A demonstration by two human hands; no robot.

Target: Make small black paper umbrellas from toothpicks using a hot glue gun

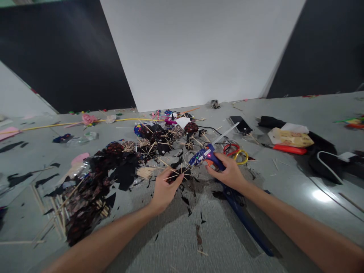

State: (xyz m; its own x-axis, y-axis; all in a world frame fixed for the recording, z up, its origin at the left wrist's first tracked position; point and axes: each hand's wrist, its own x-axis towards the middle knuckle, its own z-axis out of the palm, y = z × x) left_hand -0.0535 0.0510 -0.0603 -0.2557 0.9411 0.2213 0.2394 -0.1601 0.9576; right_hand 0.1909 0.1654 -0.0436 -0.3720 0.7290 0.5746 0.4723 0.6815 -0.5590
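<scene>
My right hand is wrapped round the handle of a blue hot glue gun. A clear glue stick juts from its back end, and its nozzle points left. Between the thumb and fingers of my left hand is a black piece with thin wooden sticks fanning out from it. The gun's tip is close to this piece; whether they touch I cannot tell. Just beyond my left hand lies a bundle of toothpicks.
Similar spiky stick pieces are heaped ahead. Dark crumpled material and loose sticks lie left. Red-handled scissors, a phone, a tissue pack and a red cutter are right. A blue-handled tool lies below my right forearm.
</scene>
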